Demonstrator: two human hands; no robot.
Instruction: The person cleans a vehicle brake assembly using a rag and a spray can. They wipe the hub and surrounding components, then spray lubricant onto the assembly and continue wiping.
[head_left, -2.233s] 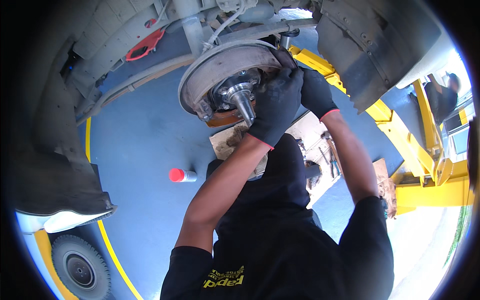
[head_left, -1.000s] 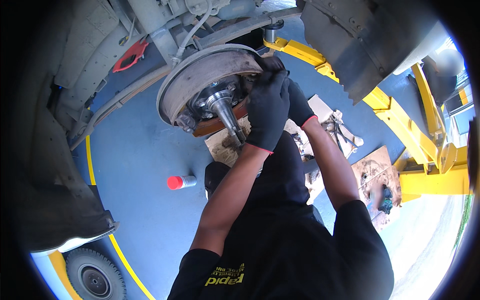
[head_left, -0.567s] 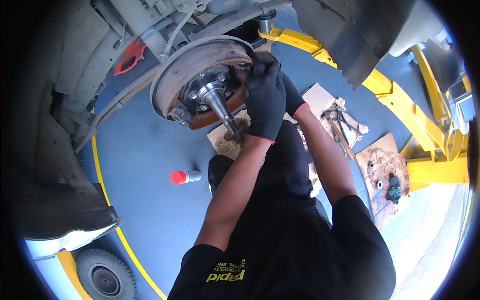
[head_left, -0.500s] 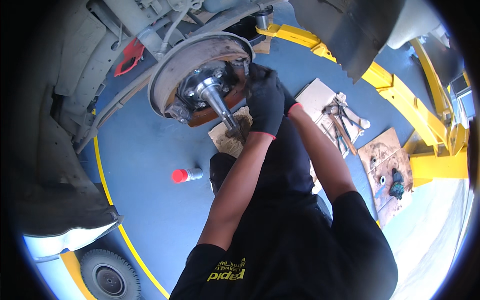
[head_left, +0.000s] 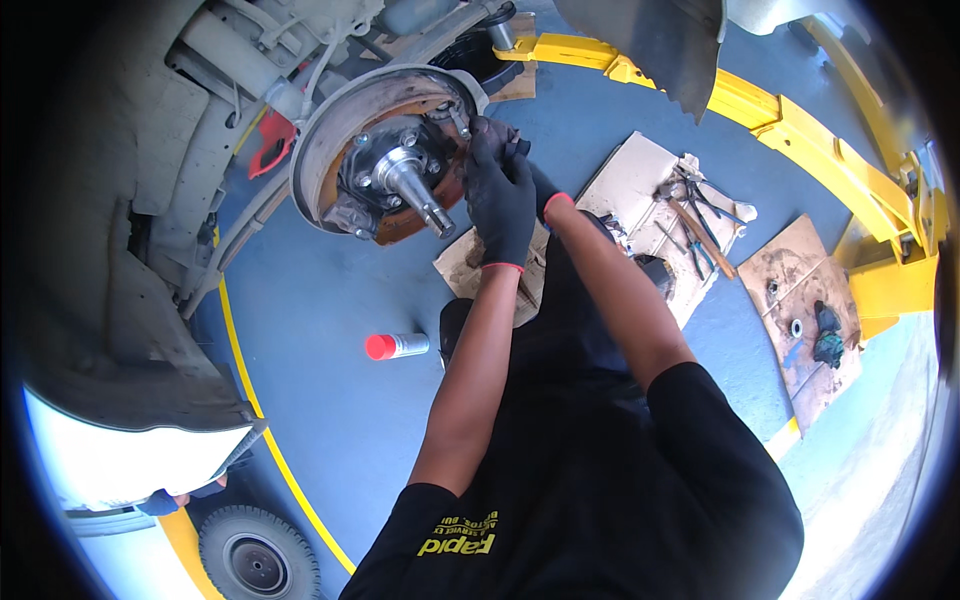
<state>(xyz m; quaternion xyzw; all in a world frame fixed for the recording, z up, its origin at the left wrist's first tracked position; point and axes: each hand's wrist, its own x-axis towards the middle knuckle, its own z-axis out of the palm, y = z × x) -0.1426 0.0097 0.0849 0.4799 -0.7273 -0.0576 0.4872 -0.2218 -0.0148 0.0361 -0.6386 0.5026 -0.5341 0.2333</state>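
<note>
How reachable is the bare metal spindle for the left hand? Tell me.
Probably yes: the left hand is close beside the spindle, whose tip sticks out uncovered, and nothing visible lies between them.

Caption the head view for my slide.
Gloved left hand and right hand at a brake assembly, red-capped can on the floor.

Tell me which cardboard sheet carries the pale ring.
The rightmost cardboard sheet: the pale ring lies there beside a dark bundle; the next sheet leftward carries hand tools.
</note>
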